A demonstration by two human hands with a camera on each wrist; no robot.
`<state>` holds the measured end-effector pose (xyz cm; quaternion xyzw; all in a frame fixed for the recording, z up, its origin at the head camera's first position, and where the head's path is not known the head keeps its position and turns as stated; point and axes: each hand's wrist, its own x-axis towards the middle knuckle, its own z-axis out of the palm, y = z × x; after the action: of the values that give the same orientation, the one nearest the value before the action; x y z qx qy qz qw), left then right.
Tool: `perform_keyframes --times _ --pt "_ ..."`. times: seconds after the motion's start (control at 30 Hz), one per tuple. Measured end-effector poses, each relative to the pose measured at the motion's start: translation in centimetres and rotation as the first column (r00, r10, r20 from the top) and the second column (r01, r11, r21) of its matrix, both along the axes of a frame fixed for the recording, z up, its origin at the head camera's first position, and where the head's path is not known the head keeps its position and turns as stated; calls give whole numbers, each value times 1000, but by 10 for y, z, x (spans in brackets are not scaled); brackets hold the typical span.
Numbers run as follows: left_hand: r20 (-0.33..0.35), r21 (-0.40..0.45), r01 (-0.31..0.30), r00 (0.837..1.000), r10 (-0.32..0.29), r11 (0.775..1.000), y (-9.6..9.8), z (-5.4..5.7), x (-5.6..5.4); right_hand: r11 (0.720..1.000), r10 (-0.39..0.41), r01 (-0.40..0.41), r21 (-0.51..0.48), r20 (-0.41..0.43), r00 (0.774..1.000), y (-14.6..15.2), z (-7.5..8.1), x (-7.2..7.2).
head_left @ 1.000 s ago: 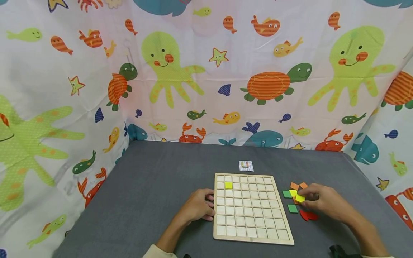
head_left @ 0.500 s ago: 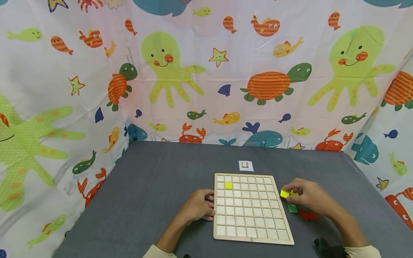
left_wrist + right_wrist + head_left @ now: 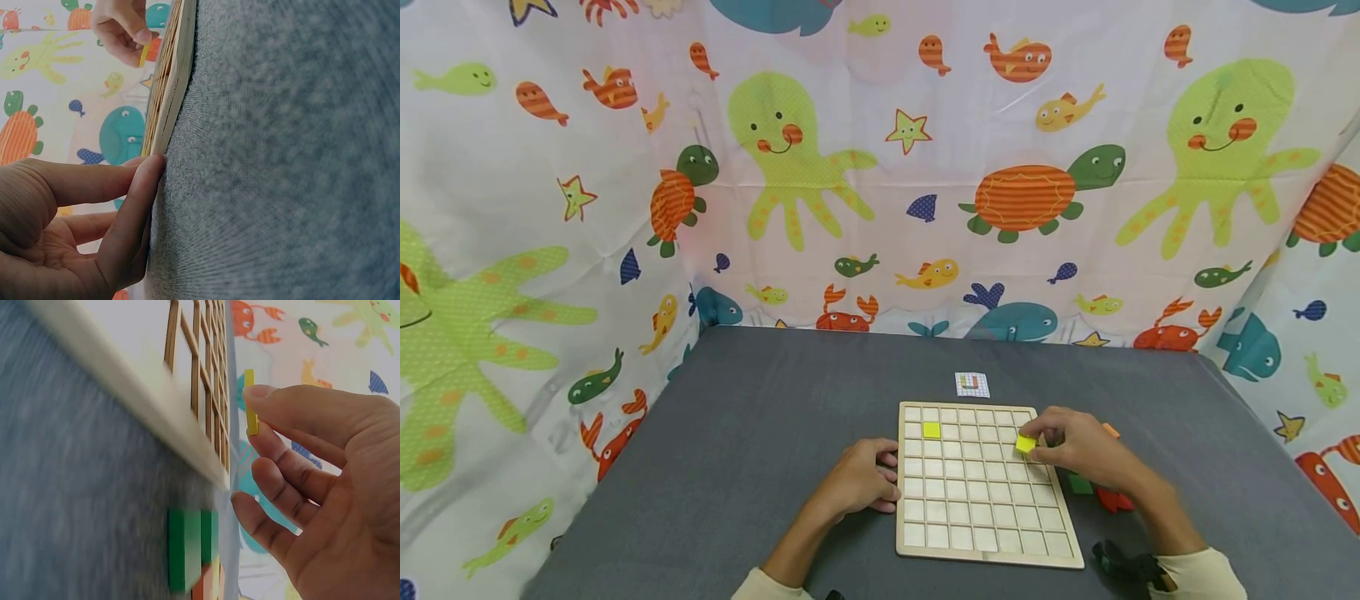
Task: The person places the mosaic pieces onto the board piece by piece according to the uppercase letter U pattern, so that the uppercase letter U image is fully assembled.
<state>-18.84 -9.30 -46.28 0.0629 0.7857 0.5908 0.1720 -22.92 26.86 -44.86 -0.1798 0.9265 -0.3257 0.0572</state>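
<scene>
Tile (image 3: 1026,445), yellow, pinched in our nearer right hand (image 3: 1081,443), over upper right of gridded wooden board (image 3: 955,492); our left hand (image 3: 859,479), fingers relaxed, touches its left edge.

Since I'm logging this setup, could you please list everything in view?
Wooden grid board: one, pale, on table
Placed square tile: one, yellow, in board's far-left part
Held square tile: one, yellow, above board
Loose square tiles: count partly hidden, green and orange, right of board
Flat pieces: count unclear, red, right of board
Printed grid card: one, white, beyond board
Cloth-covered table: one, grey, beneath
Sea-animal fabric curtain: count unclear, white, behind and beside table
Unclear objects: two, black, beside sleeves
Sleeves: two, cream, bottom edge
Left hand: one, touching board's left edge
Right hand: one, pinching tile
</scene>
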Motion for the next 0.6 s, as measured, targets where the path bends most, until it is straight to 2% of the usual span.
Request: perform_keyframes --times 0.6 --pt "-1 4 5 1000 -5 1000 0 0 0 989 122 -125 -75 -46 991 -41 -4 -13"
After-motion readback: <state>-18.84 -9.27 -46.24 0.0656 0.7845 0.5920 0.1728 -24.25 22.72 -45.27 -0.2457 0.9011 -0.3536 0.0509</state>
